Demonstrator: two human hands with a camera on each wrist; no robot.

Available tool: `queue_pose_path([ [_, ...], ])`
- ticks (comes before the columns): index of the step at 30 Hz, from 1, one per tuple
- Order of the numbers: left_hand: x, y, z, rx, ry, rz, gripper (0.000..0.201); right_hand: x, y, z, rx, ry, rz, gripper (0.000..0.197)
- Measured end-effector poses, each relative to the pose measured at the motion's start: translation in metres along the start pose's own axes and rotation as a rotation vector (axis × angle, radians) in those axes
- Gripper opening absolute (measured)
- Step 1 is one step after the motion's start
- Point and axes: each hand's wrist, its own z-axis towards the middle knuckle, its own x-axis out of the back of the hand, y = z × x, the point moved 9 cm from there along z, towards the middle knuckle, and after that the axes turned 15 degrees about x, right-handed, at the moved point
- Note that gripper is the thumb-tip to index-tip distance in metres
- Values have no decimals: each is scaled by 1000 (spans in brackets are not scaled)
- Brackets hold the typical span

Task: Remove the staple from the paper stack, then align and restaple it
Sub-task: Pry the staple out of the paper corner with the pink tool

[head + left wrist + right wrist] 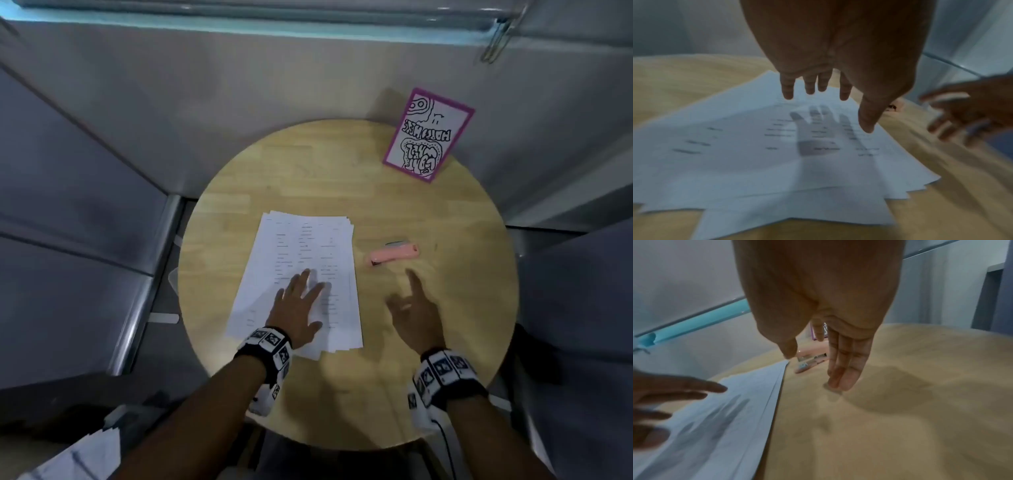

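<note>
Left hand (298, 308) spread flat above the paper stack (301, 246), right hand (416, 317) loose-fingered, empty, near the stapler (394, 255)

A round table (428, 222) of pale wood, its surface smooth and matt with faint plank seams, carries a loose paper stack (301, 246) of thin white matt sheets printed in black. Beside it lies a stapler (394, 255) in smooth pink plastic with a slight sheen, bright metal showing at its mouth in the right wrist view. A card (430, 133) of white paper with a purple border stands near the far rim. Black fabric wristbands (270, 349) bear matt printed marker tiles
</note>
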Motion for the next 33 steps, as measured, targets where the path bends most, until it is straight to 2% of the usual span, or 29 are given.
queue_pose_path([
  [3,-23,-1,10,23,-43,130,90,2,-8,48,31,60,-8,68],
  [6,-40,-4,7,27,-54,175,95,2,-11,84,25,86,-39,43],
  [9,-50,-5,-5,28,-36,183,94,3,-2,98,-35,158,-49,31],
  [12,-62,0,-26,25,-25,189,92,1,6,100,-103,171,-178,23],
  [14,-74,6,-41,11,7,163,93,4,8,95,-96,192,-209,17],
  [18,-98,14,-59,9,17,136,100,6,-12,76,103,230,-183,47],
  [21,-84,23,-51,23,90,30,88,-9,-29,51,207,217,-167,53],
  [24,-56,34,-26,-32,179,-95,81,-30,-32,38,225,166,-141,54],
  [27,-34,44,9,-83,146,-113,92,-42,-32,39,235,155,-107,53],
  [33,-21,47,59,-95,59,80,120,-57,-33,50,259,110,-77,56],
])
